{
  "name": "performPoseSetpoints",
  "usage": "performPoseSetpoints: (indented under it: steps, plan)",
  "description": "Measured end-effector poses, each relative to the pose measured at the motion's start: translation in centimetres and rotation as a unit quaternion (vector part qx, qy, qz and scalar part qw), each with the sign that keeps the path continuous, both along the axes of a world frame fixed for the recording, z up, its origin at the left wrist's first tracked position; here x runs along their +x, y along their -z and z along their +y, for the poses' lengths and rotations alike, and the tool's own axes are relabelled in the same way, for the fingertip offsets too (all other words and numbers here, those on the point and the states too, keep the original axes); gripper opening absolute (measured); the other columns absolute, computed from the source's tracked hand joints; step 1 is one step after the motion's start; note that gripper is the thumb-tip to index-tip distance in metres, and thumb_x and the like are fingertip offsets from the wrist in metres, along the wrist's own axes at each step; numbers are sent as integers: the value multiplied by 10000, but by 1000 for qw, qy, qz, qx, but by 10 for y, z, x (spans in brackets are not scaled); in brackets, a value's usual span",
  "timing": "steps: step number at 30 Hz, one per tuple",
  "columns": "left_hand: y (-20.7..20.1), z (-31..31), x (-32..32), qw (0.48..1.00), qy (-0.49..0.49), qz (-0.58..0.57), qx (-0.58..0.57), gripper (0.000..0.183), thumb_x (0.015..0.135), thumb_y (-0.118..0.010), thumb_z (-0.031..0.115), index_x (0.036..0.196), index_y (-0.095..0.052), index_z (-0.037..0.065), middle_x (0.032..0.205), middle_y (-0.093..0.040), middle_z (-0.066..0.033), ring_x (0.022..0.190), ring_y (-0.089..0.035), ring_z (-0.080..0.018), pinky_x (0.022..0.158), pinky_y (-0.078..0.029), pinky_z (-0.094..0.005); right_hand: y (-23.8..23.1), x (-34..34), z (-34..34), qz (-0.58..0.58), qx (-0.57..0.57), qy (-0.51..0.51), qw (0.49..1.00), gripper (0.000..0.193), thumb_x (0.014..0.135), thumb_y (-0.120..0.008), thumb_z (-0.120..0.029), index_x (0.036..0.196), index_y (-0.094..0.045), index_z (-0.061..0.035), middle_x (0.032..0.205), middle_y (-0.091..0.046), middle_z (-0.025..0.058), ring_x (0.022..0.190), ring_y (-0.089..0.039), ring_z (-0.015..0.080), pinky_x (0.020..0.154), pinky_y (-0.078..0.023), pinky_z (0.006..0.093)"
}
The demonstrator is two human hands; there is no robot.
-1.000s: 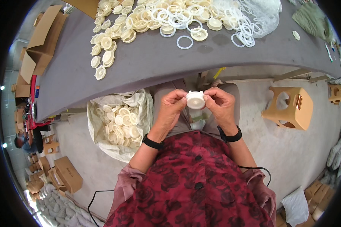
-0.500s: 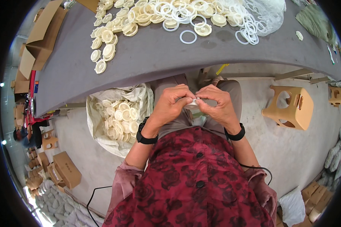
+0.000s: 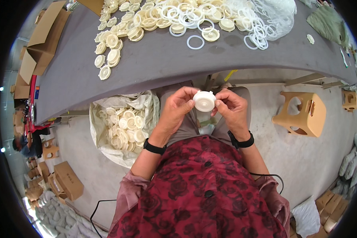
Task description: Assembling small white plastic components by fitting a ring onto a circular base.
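- A round cream plastic cap (image 3: 204,101) sits dead centre, held up over the lap, just below the near edge of the grey table (image 3: 154,65). Its flat face looks up at the camera, with a raised ring and a small hub at the middle.
- The left hand (image 3: 175,111) pinches the cap's left rim, thumb and fingertips closed on it.
- The right hand (image 3: 232,111) pinches the right rim, fingers curled in tight against the edge.
- Black bands wrap both wrists, above a red flowered top (image 3: 202,190).
- Beside the left knee on the floor, an open white sack (image 3: 107,152) brims with more cream caps.
- Up on the table, loose cream caps (image 3: 111,43) spread to the left, and thin white rings (image 3: 254,27) pile at the right, one single ring (image 3: 195,41) lying apart.
- A tan plastic stool (image 3: 303,113) stands on the floor to the right, well apart from the hands.
- Cardboard boxes (image 3: 39,43) crowd the table's far left end.
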State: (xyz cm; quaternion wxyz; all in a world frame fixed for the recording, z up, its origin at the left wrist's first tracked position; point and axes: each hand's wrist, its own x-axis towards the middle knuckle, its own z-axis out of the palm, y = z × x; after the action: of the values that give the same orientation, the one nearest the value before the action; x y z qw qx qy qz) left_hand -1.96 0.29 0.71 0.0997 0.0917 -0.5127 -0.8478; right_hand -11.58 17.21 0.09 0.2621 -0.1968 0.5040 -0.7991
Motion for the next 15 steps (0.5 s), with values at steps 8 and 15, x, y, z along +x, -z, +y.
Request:
performPoseSetpoints:
  steps: [8, 15]
  plan:
    - [14, -13, 11, 999, 6, 43, 0, 127, 903, -715, 89, 978, -715, -14, 911, -653, -39, 846, -570, -110, 776, -439, -255, 3, 2, 2, 145, 48, -11, 988, 145, 870, -681, -7, 1006, -718, 25, 920, -684, 68, 780, -642, 110, 700, -525, 249]
    - [5, -19, 13, 990, 35, 32, -130, 93, 872, -678, 15, 920, -720, -52, 806, -623, -40, 771, -540, -117, 699, -420, -268, -3, 8, 3, 156, 105, -12, 982, 178, 848, -691, -37, 1011, -738, 18, 836, -716, 48, 743, -656, 104, 699, -528, 249]
